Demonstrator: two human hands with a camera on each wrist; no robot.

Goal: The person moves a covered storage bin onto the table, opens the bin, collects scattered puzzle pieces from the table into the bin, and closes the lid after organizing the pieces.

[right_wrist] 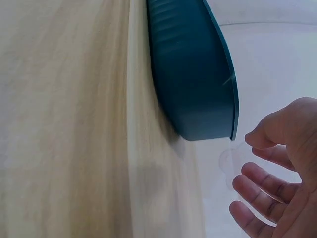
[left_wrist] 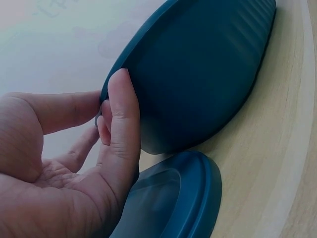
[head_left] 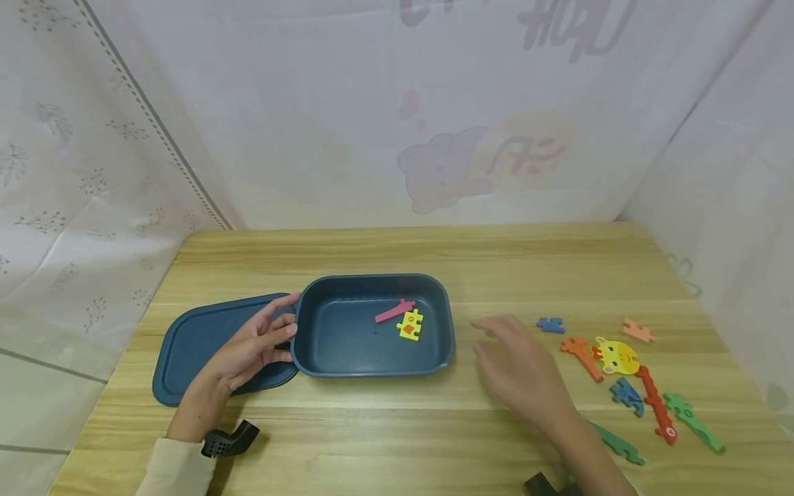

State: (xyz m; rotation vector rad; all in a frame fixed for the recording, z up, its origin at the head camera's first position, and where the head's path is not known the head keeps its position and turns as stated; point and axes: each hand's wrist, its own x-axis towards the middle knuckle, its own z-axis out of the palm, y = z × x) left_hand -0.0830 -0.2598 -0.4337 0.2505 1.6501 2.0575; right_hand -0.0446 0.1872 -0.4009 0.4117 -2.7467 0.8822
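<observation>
A dark blue plastic box (head_left: pixel 347 365) stands with its top uncovered on the table. Inside it, toward the right, lie a pink puzzle piece (head_left: pixel 392 313) and a yellow puzzle piece (head_left: pixel 410 325) with an orange mark. My left hand (head_left: pixel 257 344) pinches the box's left edge, the thumb against the outer wall (left_wrist: pixel 193 74) in the left wrist view. Just right of the box, my right hand (head_left: pixel 521 362) is in the air, blurred, its fingers loosely spread with nothing between them. The right wrist view shows those fingers (right_wrist: pixel 262 188) apart from the box's rim.
A matching blue lid (head_left: pixel 192 344) lies under my left forearm. Several loose puzzle pieces are scattered at the right: a yellow giraffe head (head_left: pixel 617 356), a red strip (head_left: pixel 657 406), an orange piece (head_left: pixel 583 358), blue pieces (head_left: pixel 550 324) and green ones (head_left: pixel 693 421). Curtains hang behind the table.
</observation>
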